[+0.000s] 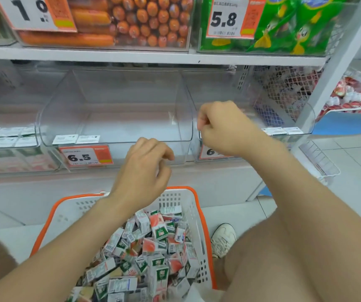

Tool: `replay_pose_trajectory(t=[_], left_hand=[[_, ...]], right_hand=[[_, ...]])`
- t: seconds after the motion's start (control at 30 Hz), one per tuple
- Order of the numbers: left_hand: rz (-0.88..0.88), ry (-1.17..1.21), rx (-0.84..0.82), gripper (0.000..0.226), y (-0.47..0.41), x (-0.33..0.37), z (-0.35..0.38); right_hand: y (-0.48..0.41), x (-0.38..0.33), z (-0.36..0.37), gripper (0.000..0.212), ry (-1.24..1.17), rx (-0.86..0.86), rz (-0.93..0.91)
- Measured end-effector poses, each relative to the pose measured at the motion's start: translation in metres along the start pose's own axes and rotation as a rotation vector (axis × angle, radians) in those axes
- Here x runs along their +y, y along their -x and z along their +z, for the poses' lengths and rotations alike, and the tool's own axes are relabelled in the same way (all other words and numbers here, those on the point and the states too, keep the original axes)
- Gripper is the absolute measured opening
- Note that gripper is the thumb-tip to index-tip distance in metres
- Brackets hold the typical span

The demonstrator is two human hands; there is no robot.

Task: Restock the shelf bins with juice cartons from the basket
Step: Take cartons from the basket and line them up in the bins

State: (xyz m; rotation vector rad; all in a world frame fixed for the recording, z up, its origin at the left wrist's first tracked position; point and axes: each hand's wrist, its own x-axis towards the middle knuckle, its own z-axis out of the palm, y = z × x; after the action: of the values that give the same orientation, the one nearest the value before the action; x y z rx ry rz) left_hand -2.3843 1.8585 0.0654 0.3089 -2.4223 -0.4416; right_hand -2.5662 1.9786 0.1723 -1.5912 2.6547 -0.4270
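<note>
Shelf bin (118, 129) see-thru; basket (175, 198) cut off; rt hand (220, 127) tips hidden.

A shop aisle; white shelves (109, 56) carry clear bins (114, 110) with orange labels on their fronts; a 6.5 price tag (86, 156) sits just left of the left hand (146, 168), a 5.8 price tag (227, 18) high above the right hand (220, 127); packed sausages (144, 20) and green snack bags (295, 25) fill the bins overhead.

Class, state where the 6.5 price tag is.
Head view: the 6.5 tag hangs left of centre on the front of the middle clear bin, just left of the left hand.
</note>
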Motion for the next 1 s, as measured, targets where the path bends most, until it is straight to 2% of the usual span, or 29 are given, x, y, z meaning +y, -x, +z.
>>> replay_pose_trajectory(t=[0.07,0.13,0.23,0.3,0.37,0.47,0.63,0.67,0.73,0.77,0.83,0.87,0.93,1.0], left_hand=[[-0.077,0.039,-0.08,0.018,0.025,-0.013,-0.004],[-0.192,0.092,-0.236,0.025,0.049,-0.028,-0.004],[-0.331,0.142,-0.438,0.052,0.084,-0.051,0.001],[-0.406,0.111,-0.598,0.052,0.104,-0.067,0.007],[-0.464,0.024,-0.767,0.045,0.124,-0.086,0.019],[-0.558,-0.025,-0.939,0.029,0.157,-0.109,0.042],[-0.666,-0.054,-1.172,0.026,0.21,-0.133,0.075],[-0.678,-0.071,-1.213,0.028,0.22,-0.138,0.081],[-0.688,-0.073,-1.296,0.033,0.234,-0.144,0.09],[-0.688,-0.054,-1.341,0.03,0.239,-0.143,0.093],[-0.677,-0.033,-1.416,0.025,0.248,-0.143,0.099],[-0.673,-0.033,-1.435,0.03,0.252,-0.143,0.103],[-0.667,-0.058,-1.433,0.044,0.262,-0.141,0.11],[-0.631,-0.121,-1.423,0.05,0.27,-0.136,0.115]], right_hand=[[0.031,-0.04,0.013,0.016,0.002,-0.169,-0.137],[0.049,-0.072,0.042,0.02,0.011,-0.398,-0.244],[0.058,-0.099,0.098,0.023,0.052,-0.617,-0.334],[0.062,-0.106,0.132,0.018,0.099,-0.73,-0.354],[0.067,-0.108,0.161,0.024,0.143,-0.817,-0.351],[0.068,-0.102,0.199,0.032,0.19,-0.865,-0.307],[0.068,-0.077,0.259,0.033,0.239,-0.919,-0.205],[0.067,-0.072,0.267,0.032,0.238,-0.926,-0.173],[0.064,-0.064,0.283,0.015,0.254,-0.965,-0.117],[0.063,-0.057,0.294,0.03,0.254,-0.965,-0.102],[0.062,-0.048,0.311,0.074,0.252,-0.989,-0.078],[0.061,-0.046,0.317,0.086,0.251,-0.996,-0.072],[0.06,-0.046,0.325,0.092,0.268,-1.012,-0.068],[0.058,-0.045,0.334,0.087,0.29,-0.995,-0.083]])
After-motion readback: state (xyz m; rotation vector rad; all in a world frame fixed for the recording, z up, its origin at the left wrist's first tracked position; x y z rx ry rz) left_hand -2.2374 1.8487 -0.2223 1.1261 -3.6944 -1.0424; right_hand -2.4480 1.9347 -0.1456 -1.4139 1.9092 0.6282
